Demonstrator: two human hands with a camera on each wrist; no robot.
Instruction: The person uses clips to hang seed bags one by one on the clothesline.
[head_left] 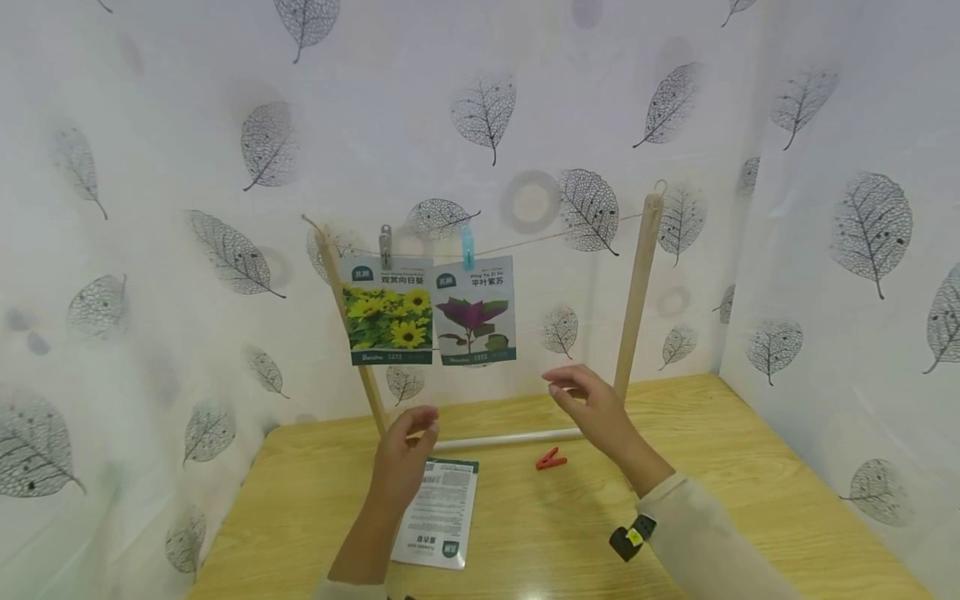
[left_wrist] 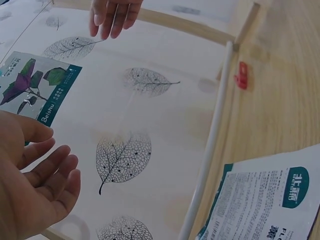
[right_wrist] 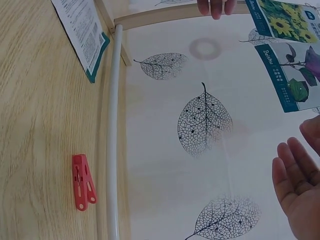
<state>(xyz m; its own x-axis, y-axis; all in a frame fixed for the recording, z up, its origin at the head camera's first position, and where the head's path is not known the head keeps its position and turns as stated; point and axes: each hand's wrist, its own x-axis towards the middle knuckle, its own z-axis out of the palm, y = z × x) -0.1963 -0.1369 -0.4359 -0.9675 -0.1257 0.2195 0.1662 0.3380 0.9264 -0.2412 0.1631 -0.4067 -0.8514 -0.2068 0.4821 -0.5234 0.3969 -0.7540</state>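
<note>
Two seed packets hang side by side from a string [head_left: 540,242]. The yellow-flower packet [head_left: 388,321] is held by a grey clothespin [head_left: 386,247], the purple-leaf packet [head_left: 476,321] by a blue clothespin [head_left: 468,248]. Below them my left hand [head_left: 405,458] is raised with relaxed, slightly bent fingers, holding nothing. My right hand [head_left: 592,408], also holding nothing, hovers to the lower right of the purple-leaf packet. On the table a third seed packet [head_left: 442,517] lies text side up, partly behind my left hand. A red clothespin [right_wrist: 82,182] lies between the hands on the wood.
The string runs between two wooden posts, a left one [head_left: 371,400] and a right one [head_left: 637,292]. A white rod [head_left: 510,438] joins them low down, along the wooden table [head_left: 750,467]. A leaf-patterned curtain [head_left: 375,100] stands behind and at the sides.
</note>
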